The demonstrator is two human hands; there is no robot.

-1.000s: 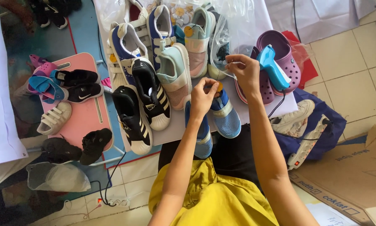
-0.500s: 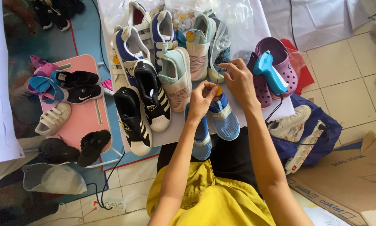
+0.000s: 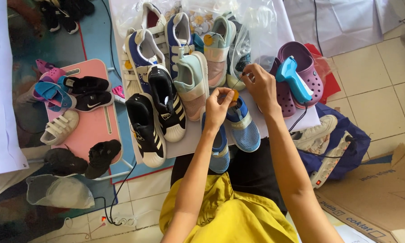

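Observation:
My left hand (image 3: 218, 107) pinches a small orange tag (image 3: 235, 95) just above a pair of blue mesh shoes (image 3: 246, 127). My right hand (image 3: 260, 85) is raised beside it and holds a thin string that runs to the tag. Both hands hover over the heel end of the blue shoes on a white board (image 3: 189, 143) across my lap. A blue tagging gun (image 3: 294, 79) lies on a purple clog (image 3: 301, 76) right of my right hand.
Black striped sneakers (image 3: 157, 117), mint shoes (image 3: 193, 85) and white-blue sneakers (image 3: 141, 58) crowd the board. A pink lap table (image 3: 96, 128) at left carries several small shoes. A power strip (image 3: 330, 166) and cardboard (image 3: 373, 198) lie at right.
Both hands shifted slightly left and lower over the blue shoes. The right hand now pulls the string away from the tag.

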